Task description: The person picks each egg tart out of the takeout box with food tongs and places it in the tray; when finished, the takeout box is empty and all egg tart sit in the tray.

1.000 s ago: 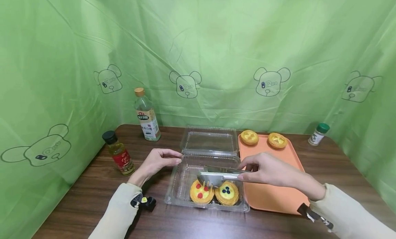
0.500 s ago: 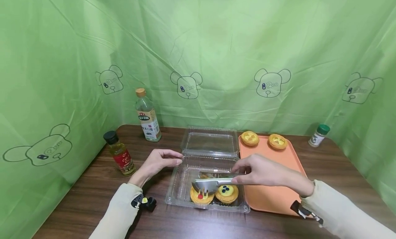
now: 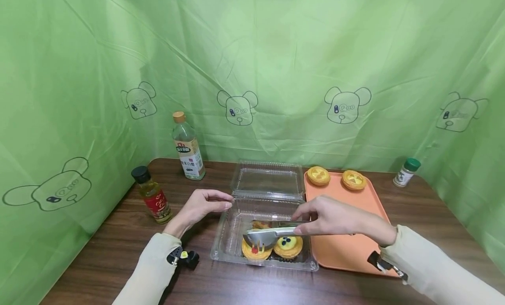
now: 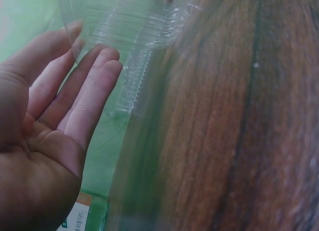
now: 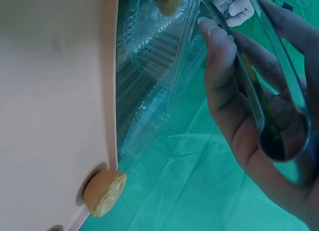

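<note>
My right hand [image 3: 329, 215] holds metal tongs [image 3: 282, 232], which also show with their two arms apart in the right wrist view. The near tong head covers part of a red-berry egg tart [image 3: 252, 252]; whether the tongs grip it is hard to see. Right beside it sits a tart with dark blueberries [image 3: 289, 248]. Both tarts lie in the front right of an open clear plastic box [image 3: 225, 248]. At the box's left rim, my left hand [image 3: 203, 207] pinches the edge between thumb and fingers, as the left wrist view shows closer [image 4: 65, 101].
An orange tray [image 3: 347, 252] adjoins the box on the right, with two plain tarts [image 3: 318, 176] at its far end. A tall vinegar bottle [image 3: 188, 151] and an oil bottle [image 3: 154, 200] stand at left. Far right is a green-capped shaker [image 3: 406, 173]. Green cloth surrounds the table.
The right hand and tongs have moved left and a little toward me, down over the red-berry tart. My left hand has stayed at the box rim.
</note>
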{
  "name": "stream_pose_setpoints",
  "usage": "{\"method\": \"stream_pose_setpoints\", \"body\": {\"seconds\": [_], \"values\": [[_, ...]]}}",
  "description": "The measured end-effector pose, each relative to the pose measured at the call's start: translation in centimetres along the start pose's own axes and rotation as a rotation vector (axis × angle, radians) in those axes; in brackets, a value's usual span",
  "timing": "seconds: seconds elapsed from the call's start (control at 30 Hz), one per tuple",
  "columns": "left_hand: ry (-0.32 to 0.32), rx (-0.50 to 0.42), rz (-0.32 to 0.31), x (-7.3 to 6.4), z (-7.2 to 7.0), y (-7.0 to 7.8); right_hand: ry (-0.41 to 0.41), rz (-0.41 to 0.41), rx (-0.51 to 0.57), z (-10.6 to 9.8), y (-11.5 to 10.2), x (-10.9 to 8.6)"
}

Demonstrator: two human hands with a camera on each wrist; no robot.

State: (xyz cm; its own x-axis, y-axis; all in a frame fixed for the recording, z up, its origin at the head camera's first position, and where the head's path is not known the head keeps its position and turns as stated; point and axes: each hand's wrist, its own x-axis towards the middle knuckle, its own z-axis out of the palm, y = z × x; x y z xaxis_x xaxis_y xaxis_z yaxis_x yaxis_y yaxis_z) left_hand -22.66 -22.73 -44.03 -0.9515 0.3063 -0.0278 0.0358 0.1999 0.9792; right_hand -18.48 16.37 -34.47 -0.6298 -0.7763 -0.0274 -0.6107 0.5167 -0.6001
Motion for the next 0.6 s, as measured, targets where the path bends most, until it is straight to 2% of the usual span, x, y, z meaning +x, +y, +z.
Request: {"method": "stream_pose_setpoints", "body": {"seconds": [0.6], "values": [[-0.001, -0.012, 0.004, 0.13, 0.05, -0.21, -0.047, -0.008, 0.008, 0.17, -0.09, 0.62]]}}
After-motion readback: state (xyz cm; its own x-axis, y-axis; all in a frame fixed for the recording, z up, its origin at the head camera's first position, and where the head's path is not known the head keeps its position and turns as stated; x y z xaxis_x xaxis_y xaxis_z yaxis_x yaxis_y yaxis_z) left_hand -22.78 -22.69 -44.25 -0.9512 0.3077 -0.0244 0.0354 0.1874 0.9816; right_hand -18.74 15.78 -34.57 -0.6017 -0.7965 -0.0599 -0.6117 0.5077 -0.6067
